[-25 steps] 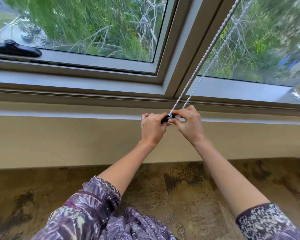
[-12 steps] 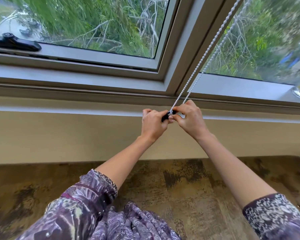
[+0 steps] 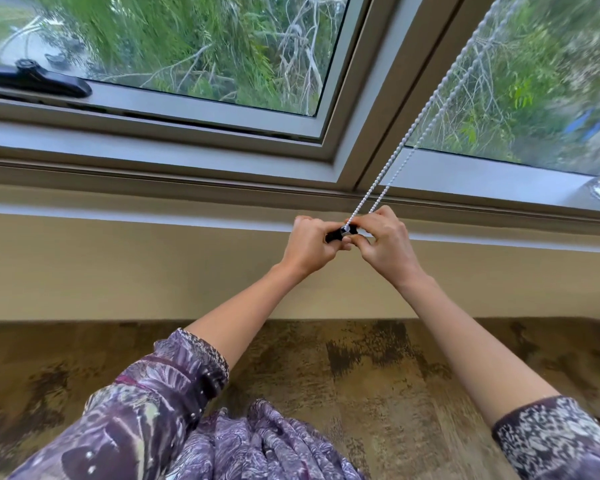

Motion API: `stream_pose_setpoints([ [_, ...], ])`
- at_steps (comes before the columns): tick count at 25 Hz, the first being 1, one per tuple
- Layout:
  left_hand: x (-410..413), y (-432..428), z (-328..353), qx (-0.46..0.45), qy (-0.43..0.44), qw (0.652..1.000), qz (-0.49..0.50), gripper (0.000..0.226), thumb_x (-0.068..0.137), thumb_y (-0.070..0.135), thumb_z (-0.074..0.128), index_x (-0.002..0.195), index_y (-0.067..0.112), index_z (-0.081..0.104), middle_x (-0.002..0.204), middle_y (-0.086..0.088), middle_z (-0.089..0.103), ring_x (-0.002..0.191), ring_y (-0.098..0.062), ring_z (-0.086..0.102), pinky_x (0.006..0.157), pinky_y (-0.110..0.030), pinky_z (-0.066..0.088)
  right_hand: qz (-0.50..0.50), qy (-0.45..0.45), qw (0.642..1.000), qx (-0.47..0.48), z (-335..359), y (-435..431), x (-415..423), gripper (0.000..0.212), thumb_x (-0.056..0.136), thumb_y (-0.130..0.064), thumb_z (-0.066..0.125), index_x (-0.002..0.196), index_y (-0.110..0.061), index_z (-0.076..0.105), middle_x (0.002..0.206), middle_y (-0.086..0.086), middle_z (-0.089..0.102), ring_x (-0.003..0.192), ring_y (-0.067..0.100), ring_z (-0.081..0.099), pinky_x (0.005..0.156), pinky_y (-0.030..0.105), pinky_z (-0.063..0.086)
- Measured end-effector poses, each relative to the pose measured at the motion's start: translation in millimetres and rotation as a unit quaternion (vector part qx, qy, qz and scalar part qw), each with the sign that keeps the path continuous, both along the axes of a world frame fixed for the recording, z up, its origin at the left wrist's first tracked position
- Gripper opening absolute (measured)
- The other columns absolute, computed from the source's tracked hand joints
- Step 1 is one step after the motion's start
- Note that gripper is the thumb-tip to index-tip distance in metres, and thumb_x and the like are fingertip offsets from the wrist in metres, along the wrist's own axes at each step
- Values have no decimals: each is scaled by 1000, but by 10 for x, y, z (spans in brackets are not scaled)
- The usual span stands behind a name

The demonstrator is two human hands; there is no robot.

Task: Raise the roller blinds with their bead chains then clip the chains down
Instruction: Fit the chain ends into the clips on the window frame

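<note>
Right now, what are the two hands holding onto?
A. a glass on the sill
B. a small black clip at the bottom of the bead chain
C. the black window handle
B: the left hand and right hand meet around the black clip, where the bead chain ends.

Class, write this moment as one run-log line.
stage: clipping chain | left hand: on black clip | right hand: pinching bead chain at clip | chain: taut, both strands | clip closure: unclear
</note>
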State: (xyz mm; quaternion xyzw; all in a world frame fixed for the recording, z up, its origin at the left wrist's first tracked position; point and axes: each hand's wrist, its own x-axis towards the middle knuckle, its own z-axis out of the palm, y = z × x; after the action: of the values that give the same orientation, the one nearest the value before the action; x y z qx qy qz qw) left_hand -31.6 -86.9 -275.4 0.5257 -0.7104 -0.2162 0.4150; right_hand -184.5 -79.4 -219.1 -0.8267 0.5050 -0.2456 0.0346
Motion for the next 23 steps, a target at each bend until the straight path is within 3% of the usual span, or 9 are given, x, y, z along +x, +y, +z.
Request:
stream_pose_setpoints([
  [4, -66, 53, -20, 2, -4, 997, 82, 18, 79, 29, 68, 96, 31, 74, 62, 0, 70, 63, -21, 61, 86, -34, 37, -36, 20, 999, 3, -36, -35, 119, 13, 82, -17, 68, 91, -8, 68, 81, 7, 70, 83, 25, 46, 72, 26, 36],
  [12, -139, 118, -63, 18, -22, 989, 145, 21, 80, 23, 62, 96, 32, 71, 62, 1, 69, 66, -19, 62, 89, -34, 37, -44, 39, 998, 4, -52, -21, 167, 10, 84, -16, 63, 86, -6, 65, 80, 9, 68, 83, 27, 46, 76, 37, 45],
  [17, -165, 90, -60, 32, 25, 990, 134, 21, 80, 23, 65, 98, 29, 72, 65, -1, 71, 67, -23, 64, 87, -31, 34, -49, 29, 998, 3, -68, -37, 173, 15, 86, -19, 64, 96, -9, 65, 85, 6, 68, 86, 20, 42, 79, 33, 44],
  [21, -165, 89, -64, 40, 50, 988, 137, 22, 80, 26, 65, 100, 28, 72, 70, -1, 73, 69, -24, 64, 86, -34, 37, -32, 1, 999, 14, -82, -23, 190, 28, 84, -13, 64, 112, -10, 63, 99, 3, 69, 91, 22, 47, 83, 31, 44],
  [23, -162, 101, -76, 37, 52, 989, 134, 22, 79, 27, 65, 100, 29, 72, 70, 0, 73, 68, -23, 64, 86, -35, 38, -27, 5, 1000, 12, -90, -18, 190, 26, 85, -11, 63, 111, -9, 64, 99, 4, 69, 91, 24, 48, 84, 32, 45],
])
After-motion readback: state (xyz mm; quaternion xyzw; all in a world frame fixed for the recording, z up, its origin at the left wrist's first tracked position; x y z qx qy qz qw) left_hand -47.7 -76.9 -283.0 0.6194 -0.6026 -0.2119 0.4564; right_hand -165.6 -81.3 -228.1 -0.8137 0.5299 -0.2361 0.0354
